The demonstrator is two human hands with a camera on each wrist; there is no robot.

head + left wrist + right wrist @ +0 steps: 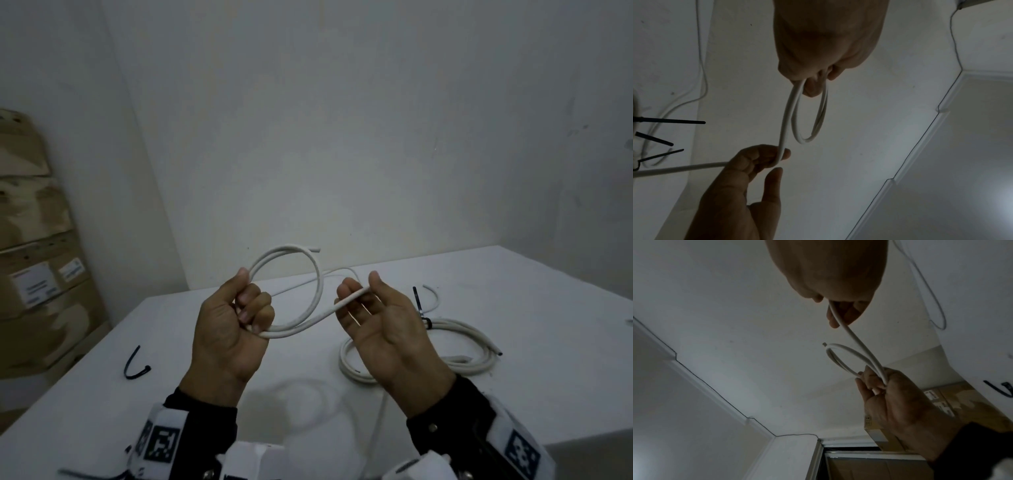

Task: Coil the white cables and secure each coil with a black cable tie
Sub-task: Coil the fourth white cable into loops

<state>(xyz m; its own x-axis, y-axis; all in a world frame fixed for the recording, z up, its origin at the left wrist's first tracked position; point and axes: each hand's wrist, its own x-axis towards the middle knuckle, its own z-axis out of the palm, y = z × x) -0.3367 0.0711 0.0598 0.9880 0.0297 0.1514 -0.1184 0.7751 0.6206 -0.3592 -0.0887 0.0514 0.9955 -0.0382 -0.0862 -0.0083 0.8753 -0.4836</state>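
Above the white table [205,342] my left hand [246,305] grips a small coil of white cable [319,284], about two loops, one cut end sticking out at the top. The same cable [789,110] runs on to my right hand [361,293], which pinches it between thumb and fingers a short way right of the coil. The left wrist view shows the right hand [774,159] holding the strand, whose free length trails off to the left. A loose black cable tie [134,367] lies curled on the table at the left.
A second white coil [455,325] lies on the table right of my right hand, bound by a black tie [420,308] whose tail sticks up. Cardboard boxes [37,240] are stacked against the left wall. The wall stands close behind the table.
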